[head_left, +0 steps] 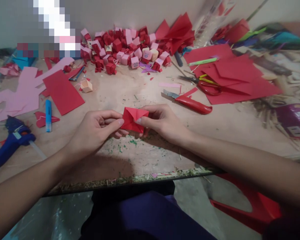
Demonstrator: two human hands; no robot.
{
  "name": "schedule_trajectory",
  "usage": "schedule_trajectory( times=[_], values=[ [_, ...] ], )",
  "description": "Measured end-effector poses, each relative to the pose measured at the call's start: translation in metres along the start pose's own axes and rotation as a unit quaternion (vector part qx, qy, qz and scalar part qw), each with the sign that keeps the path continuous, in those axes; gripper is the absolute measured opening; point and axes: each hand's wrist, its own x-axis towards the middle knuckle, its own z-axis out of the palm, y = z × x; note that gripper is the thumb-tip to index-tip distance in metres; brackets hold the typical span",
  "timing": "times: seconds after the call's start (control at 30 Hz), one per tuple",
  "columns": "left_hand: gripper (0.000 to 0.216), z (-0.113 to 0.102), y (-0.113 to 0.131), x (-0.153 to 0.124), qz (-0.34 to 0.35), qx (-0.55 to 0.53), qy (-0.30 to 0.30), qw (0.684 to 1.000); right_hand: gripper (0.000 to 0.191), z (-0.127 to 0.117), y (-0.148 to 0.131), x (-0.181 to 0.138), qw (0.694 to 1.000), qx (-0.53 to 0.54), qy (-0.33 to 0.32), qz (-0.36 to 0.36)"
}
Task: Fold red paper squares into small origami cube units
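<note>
A small folded square of red paper (130, 121) is held between my two hands, just above the table near its front edge. My left hand (101, 125) pinches its left corner between thumb and fingers. On the right side, my right hand (162, 121) grips the paper, its thumb lying on a folded flap and its fingers underneath. Triangular flaps and creases show on the upper face. Beyond my right hand lie a red-handled utility knife (192, 105) and a pair of scissors (206, 85).
Folded red and pink paper cubes (135, 62) are heaped at the back. Red sheets (252, 73) lie right, pink scraps (27, 83) and a red rectangle (63, 91) left. A blue glue gun (17, 140) and a blue marker (48, 115) are near my left arm.
</note>
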Motion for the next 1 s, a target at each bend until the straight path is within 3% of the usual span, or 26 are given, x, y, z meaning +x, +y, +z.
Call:
schedule_trajectory(
  times=[0.27, 0.37, 0.43, 0.53, 0.6, 0.73, 0.83, 1.0],
  values=[
    [0.011, 0.004, -0.006, -0.005, 0.033, 0.013, 0.044, 0.998, 0.014, -0.001, 0.0, -0.002, 0.999, -0.018, -0.034, -0.011],
    [0.001, 0.004, -0.007, -0.006, 0.072, 0.054, 0.07, 0.993, 0.027, -0.002, 0.001, -0.002, 0.998, 0.013, -0.059, -0.011],
    [0.005, 0.005, -0.009, -0.006, 0.101, 0.086, 0.076, 0.988, 0.025, -0.001, 0.002, -0.001, 0.999, 0.007, -0.052, -0.012],
    [0.004, 0.005, -0.015, -0.006, 0.131, 0.098, 0.055, 0.985, 0.022, 0.0, 0.002, 0.0, 0.999, -0.044, -0.009, -0.01],
    [0.016, 0.004, -0.017, -0.006, 0.162, 0.105, 0.054, 0.98, 0.027, 0.0, 0.0, 0.0, 0.998, -0.06, 0.007, 0.004],
    [0.033, -0.002, -0.013, -0.006, 0.283, 0.179, 0.068, 0.94, 0.032, 0.0, -0.004, -0.001, 0.999, -0.031, 0.006, 0.043],
    [0.026, -0.005, -0.013, -0.004, 0.32, 0.243, 0.029, 0.916, 0.025, -0.002, -0.005, -0.001, 0.999, 0.009, -0.009, 0.047],
    [0.013, -0.004, -0.021, 0.0, 0.321, 0.218, 0.002, 0.922, 0.019, -0.003, -0.003, -0.001, 0.997, 0.036, -0.049, 0.047]
  ],
)
